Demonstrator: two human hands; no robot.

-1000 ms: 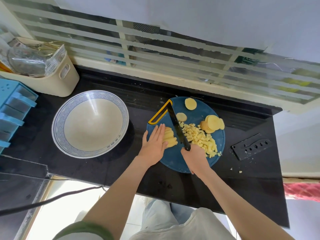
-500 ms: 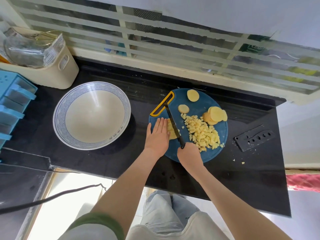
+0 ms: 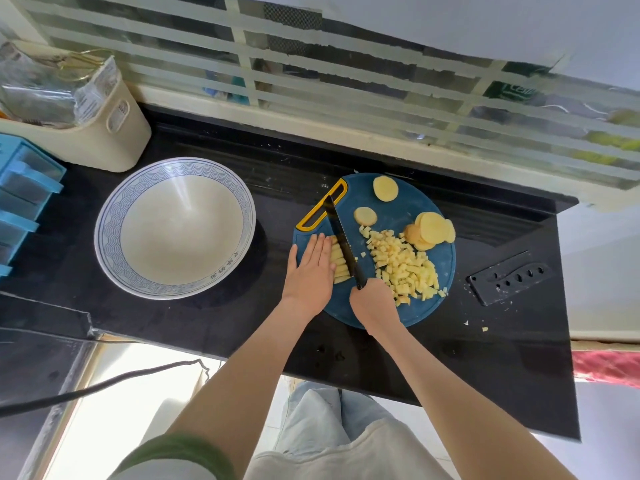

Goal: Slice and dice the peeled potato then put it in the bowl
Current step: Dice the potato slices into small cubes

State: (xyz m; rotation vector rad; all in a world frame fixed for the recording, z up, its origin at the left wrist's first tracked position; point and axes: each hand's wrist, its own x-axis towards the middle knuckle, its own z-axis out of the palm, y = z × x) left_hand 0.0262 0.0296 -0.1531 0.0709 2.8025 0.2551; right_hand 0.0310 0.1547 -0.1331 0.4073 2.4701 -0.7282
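One black counter [image 3: 207, 323], window along its back edge. One wide empty bowl [image 3: 180, 230] sits left of centre, and one round blue cutting board [image 3: 398, 216] with a yellow handle sits right of centre, its near rim close to the counter's front edge. A narrow bare strip of counter separates bowl and board. One cream bin [image 3: 104, 140] is in the back-left corner, with one blue drawer unit [image 3: 24, 188] on the left edge. One black knife sheath [image 3: 509, 278] lies near the right edge, just beside the board. There is one knife [image 3: 341, 244]. The right hand [image 3: 372, 303] is wrapped round its handle, and the blade lies across the potato strips [image 3: 337, 268] with its tip toward the yellow handle. The left hand [image 3: 310, 268] is flat, fingers straight and together, pressed against the strips' left side. One diced pile [image 3: 405, 265] lies on the board's right half. Two single round slices [image 3: 385, 188] lie near the board's far rim. One overlapping stack of slices [image 3: 433, 230] lies at its right rim, count unclear. A few crumbs [image 3: 485, 329] lie toward the counter's front-right corner.
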